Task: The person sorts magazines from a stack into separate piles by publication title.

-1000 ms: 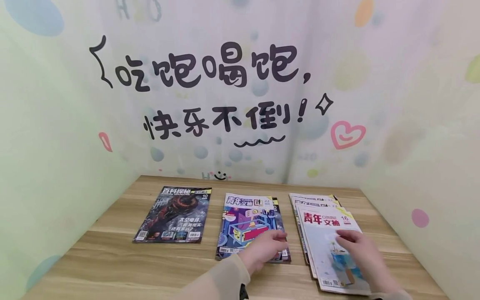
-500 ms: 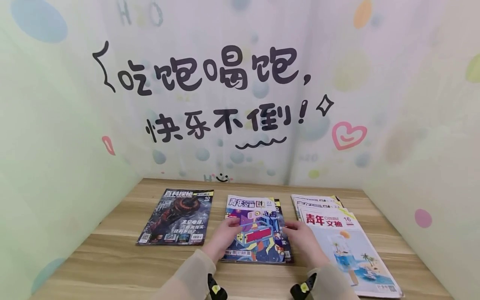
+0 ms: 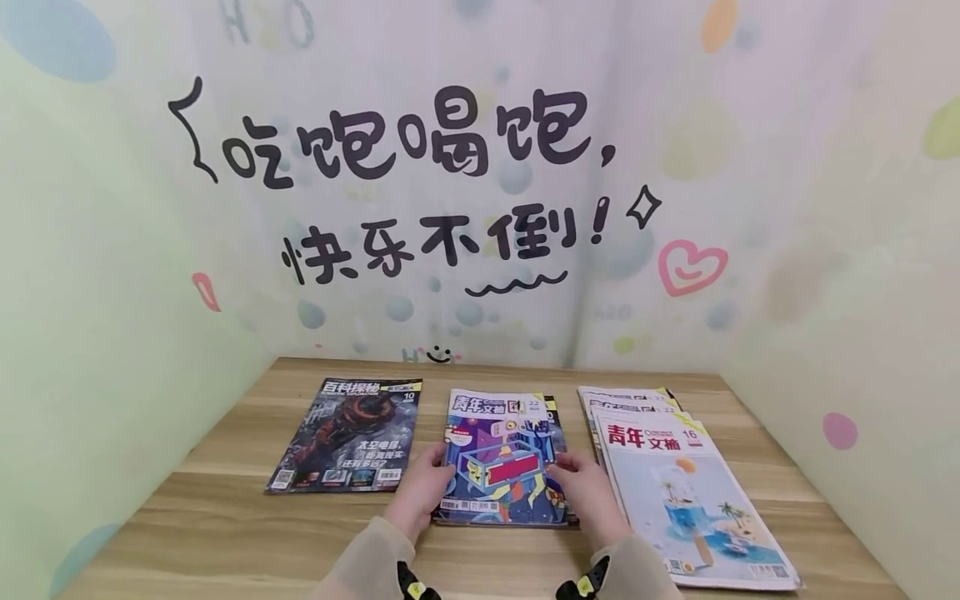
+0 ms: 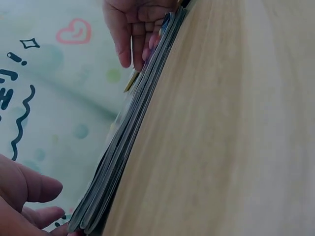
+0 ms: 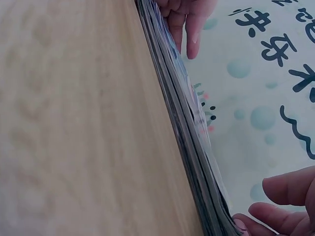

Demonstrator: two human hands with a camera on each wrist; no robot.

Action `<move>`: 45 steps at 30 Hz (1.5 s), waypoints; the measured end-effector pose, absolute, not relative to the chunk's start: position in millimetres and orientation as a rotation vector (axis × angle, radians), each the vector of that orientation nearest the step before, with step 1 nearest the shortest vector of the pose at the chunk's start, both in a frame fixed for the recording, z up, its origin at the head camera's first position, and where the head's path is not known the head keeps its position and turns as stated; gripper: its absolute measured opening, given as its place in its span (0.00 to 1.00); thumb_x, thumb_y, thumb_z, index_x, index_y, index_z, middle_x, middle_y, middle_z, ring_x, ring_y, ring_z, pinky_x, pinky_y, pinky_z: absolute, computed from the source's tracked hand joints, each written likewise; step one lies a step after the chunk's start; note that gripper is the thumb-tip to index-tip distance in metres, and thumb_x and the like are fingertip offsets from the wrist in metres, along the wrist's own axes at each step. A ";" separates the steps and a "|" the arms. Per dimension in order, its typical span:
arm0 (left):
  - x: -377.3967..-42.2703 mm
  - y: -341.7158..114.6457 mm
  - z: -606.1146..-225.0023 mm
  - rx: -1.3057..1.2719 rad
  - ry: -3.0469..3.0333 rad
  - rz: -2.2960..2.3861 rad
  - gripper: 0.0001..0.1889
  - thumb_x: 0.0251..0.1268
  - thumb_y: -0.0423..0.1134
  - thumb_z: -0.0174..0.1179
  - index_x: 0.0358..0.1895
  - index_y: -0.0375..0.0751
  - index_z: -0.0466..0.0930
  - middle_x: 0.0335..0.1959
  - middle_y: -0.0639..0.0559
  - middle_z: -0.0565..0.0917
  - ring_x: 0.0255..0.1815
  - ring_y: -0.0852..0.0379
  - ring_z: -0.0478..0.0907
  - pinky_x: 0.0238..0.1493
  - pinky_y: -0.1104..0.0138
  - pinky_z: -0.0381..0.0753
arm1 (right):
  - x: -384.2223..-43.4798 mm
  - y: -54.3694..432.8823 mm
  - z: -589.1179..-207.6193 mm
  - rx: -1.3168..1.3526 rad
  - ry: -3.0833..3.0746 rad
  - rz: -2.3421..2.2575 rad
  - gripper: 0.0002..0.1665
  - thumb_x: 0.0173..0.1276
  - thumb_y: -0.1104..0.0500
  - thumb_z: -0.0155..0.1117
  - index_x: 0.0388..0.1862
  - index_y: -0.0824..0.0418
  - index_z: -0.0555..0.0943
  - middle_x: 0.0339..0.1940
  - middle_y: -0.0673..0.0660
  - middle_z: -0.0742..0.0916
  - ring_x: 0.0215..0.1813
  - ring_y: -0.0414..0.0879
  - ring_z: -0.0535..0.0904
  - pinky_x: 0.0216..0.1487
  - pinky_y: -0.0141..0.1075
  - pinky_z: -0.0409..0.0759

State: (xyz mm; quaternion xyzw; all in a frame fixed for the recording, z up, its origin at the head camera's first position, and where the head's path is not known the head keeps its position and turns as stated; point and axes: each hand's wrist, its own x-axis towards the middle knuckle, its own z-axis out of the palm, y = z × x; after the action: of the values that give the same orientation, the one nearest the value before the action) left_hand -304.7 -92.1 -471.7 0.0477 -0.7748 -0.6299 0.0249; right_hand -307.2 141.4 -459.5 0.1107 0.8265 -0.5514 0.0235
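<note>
A magazine with a purple and blue cover (image 3: pixel 502 467) lies on top of a small stack in the middle of the wooden table. A darker magazine (image 3: pixel 558 433) peeks out beneath it on the right. My left hand (image 3: pixel 422 490) is at the stack's left edge, and my right hand (image 3: pixel 588 493) is at its right edge, its thumb over the cover. Seen from the left wrist, the stack's page edges (image 4: pixel 123 132) run between both hands, fingertips right at the sides. The right wrist view has the fingers of my right hand (image 5: pixel 290 206) loosely extended, thumb apart, beside a stack corner.
A dark magazine (image 3: pixel 345 437) lies alone to the left. On the right, several magazines form a fanned stack topped by a light blue one (image 3: pixel 697 500), close to my right hand. Behind the wooden table (image 3: pixel 247 533) hangs a printed curtain wall (image 3: pixel 480 325).
My left hand has moved from over the purple magazine to its left edge. My right hand has left the right stack for the middle stack's right edge. Both then shifted slightly toward me.
</note>
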 end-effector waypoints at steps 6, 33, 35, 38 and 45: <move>-301.3 -93.5 -469.3 0.197 -2.345 -1.958 0.27 0.65 0.27 0.49 0.68 0.24 0.60 0.64 0.29 0.69 0.63 0.35 0.66 0.64 0.46 0.65 | -305.0 136.0 -459.7 0.335 2.577 -1.696 0.24 0.70 0.55 0.58 0.61 0.67 0.74 0.55 0.66 0.79 0.53 0.56 0.75 0.51 0.50 0.77; -293.9 -94.6 -470.8 0.083 -1.999 -2.673 0.27 0.72 0.27 0.37 0.73 0.29 0.47 0.56 0.33 0.75 0.41 0.55 0.80 0.41 0.60 0.81 | -305.6 137.6 -464.7 0.298 2.549 -1.823 0.28 0.71 0.59 0.57 0.66 0.71 0.69 0.57 0.68 0.78 0.53 0.56 0.76 0.53 0.51 0.75; -293.6 -94.9 -470.5 0.093 -1.971 -2.702 0.28 0.72 0.27 0.37 0.73 0.29 0.46 0.56 0.33 0.75 0.41 0.56 0.79 0.42 0.61 0.81 | -306.2 138.7 -465.5 0.303 2.534 -1.838 0.29 0.70 0.59 0.57 0.66 0.71 0.68 0.58 0.68 0.77 0.53 0.56 0.76 0.54 0.51 0.75; -293.8 -95.1 -470.7 0.099 -1.948 -2.726 0.28 0.72 0.27 0.37 0.73 0.30 0.45 0.55 0.34 0.76 0.41 0.56 0.79 0.42 0.61 0.80 | -307.3 141.4 -466.4 0.300 2.497 -1.866 0.31 0.70 0.59 0.57 0.68 0.72 0.66 0.60 0.70 0.75 0.54 0.57 0.74 0.55 0.51 0.73; -293.9 -93.8 -468.4 0.044 -2.035 -2.637 0.28 0.74 0.29 0.37 0.74 0.32 0.44 0.58 0.32 0.74 0.42 0.54 0.80 0.42 0.59 0.81 | -307.2 144.5 -466.2 0.277 2.417 -1.910 0.36 0.63 0.68 0.59 0.70 0.71 0.63 0.65 0.74 0.69 0.56 0.59 0.70 0.56 0.51 0.71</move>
State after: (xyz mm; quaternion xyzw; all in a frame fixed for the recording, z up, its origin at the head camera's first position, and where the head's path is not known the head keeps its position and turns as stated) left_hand -293.9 -93.8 -468.4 0.0132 -0.6082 -0.7880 -0.0947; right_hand -307.2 144.5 -466.2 0.0896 0.7812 -0.6173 0.0243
